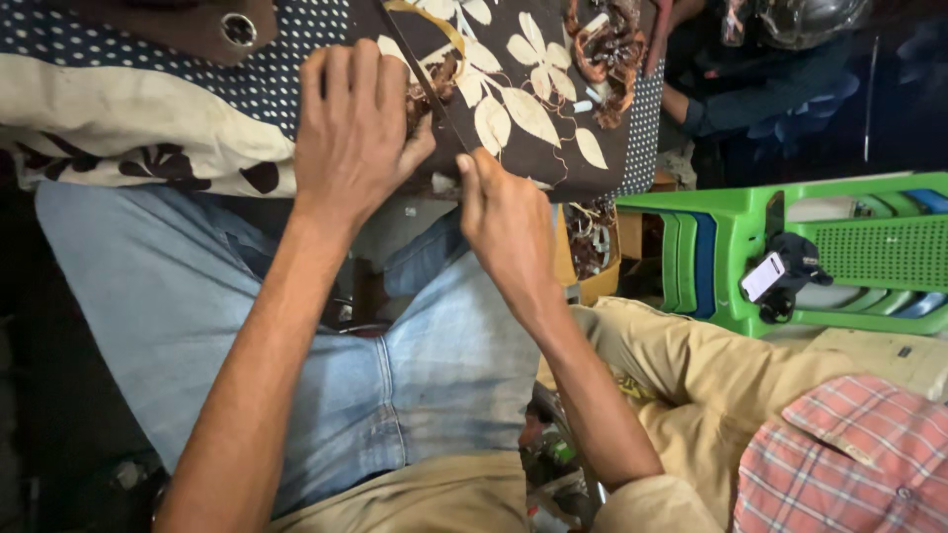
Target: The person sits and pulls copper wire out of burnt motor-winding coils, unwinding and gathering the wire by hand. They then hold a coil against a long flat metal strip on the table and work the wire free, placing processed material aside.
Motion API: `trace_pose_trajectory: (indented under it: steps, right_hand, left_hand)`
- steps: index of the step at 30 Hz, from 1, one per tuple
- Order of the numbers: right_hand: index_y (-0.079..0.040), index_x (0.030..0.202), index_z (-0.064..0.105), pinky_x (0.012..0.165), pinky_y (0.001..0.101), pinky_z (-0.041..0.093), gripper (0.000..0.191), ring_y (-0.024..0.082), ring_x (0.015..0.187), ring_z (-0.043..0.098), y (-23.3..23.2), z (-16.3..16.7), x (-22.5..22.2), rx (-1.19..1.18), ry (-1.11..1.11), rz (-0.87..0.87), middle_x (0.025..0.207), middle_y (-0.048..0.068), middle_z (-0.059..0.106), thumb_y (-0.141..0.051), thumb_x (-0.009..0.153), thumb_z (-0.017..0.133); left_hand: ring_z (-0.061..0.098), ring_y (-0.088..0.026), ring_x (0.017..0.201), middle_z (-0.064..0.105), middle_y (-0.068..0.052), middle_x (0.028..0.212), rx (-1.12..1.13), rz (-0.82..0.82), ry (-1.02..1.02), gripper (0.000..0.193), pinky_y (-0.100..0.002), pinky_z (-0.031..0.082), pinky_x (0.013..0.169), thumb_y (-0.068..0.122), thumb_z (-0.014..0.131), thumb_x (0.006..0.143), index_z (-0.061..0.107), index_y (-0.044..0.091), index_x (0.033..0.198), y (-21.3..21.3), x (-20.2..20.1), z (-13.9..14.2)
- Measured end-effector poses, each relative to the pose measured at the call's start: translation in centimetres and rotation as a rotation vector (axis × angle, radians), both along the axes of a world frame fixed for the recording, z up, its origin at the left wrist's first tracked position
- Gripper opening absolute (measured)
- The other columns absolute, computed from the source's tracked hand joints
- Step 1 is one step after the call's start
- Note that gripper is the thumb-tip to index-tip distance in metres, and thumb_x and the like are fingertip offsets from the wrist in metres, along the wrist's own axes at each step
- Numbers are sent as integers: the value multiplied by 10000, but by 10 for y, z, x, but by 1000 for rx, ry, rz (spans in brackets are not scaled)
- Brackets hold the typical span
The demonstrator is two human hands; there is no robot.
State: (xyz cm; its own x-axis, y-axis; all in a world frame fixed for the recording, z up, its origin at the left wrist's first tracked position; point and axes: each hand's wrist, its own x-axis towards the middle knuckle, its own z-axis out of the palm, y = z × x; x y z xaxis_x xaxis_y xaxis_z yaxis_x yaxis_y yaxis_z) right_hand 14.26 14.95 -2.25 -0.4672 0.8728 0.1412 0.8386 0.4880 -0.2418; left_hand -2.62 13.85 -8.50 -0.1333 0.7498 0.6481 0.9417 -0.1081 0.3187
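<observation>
- The left hand (354, 133) lies knuckles-up on a dark brown cloth (538, 99) printed with cream leaf shapes; its fingers are pressed together and curled over the cloth's folded edge, the thumb tucked against it, so the grip pinches the fabric.
- The right hand (506, 222) sits just beside it, lower along the same edge, fingers bunched and thumb tip raised; its grip seems to nip the cloth's lower border, though the fingertips are hidden.
- The cloth lies across the person's lap, over faded blue jeans (197, 306), with rust-coloured swirl motifs near its far end.
- Beside it, to the left, is a navy fabric with small white dots (286, 69) and a soft cream cushion-like piece with dark flower marks (109, 123).
- A metal eyelet (238, 29) gleams on a brown flap at the top.
- To the right stand stacked green plastic stools (849, 252) with a ribbed, perforated surface, and near them a red-and-white checked cloth (849, 459).
</observation>
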Motion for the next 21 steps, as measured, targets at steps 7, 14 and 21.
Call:
trace_pose_trajectory:
  steps: [7, 14, 21]
  right_hand:
    - [-50, 988, 623, 610, 562, 454, 231, 482, 711, 625, 21, -3, -9, 48, 67, 37, 738, 247, 640, -246, 1081, 544]
    - [-56, 983, 628, 623, 574, 464, 260, 490, 720, 628, 32, -5, -24, 1, 25, 33, 740, 252, 646, -281, 1076, 537]
    - [-63, 975, 637, 608, 569, 472, 260, 489, 707, 631, 31, -4, -22, 1, -38, 26, 714, 248, 646, -292, 1066, 553]
  left_hand:
    - [498, -325, 1107, 492, -146, 1071, -12, -29, -10, 424, -466, 389, 1084, 322, 760, 899, 534, 3, 1063, -1, -1, 5]
    - [507, -320, 1098, 492, -138, 1097, 13, -1, -17, 416, -464, 396, 1077, 341, 754, 935, 534, 8, 1052, 1, -2, 10]
    - [502, -317, 1093, 488, -138, 1047, -4, -9, -17, 409, -466, 396, 1073, 324, 735, 905, 532, 5, 1060, 1, -1, 6]
